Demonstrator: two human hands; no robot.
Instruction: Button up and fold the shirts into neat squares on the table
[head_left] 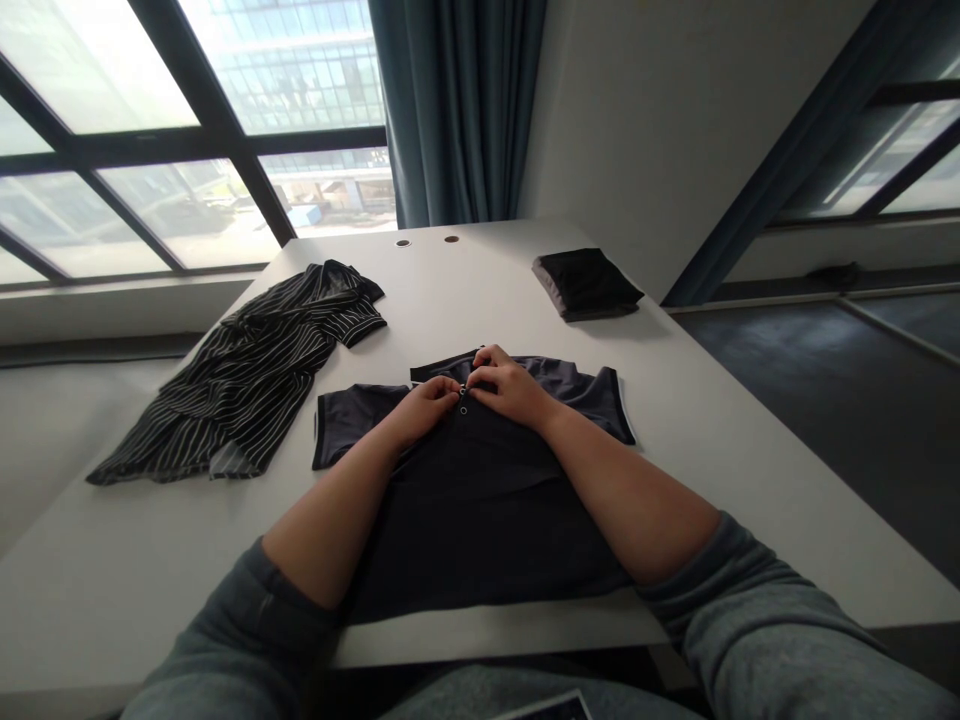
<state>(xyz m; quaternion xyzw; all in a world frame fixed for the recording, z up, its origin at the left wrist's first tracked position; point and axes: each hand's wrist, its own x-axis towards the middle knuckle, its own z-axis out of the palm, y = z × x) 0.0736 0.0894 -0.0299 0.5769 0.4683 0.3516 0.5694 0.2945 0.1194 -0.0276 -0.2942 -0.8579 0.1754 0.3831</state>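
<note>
Two bare hands meet at the front of a dark polo shirt (480,510), which lies flat and face up on a white table (750,470). The left hand (424,410) and right hand (510,390) sit close together, fingers curled and pinching the placket (463,392) with its small shiny buttons (463,409). The shirt's short sleeves (352,425) spread to either side. To the left lies a crumpled black shirt with white stripes (240,380); farther off sits a folded black garment (585,283).
</note>
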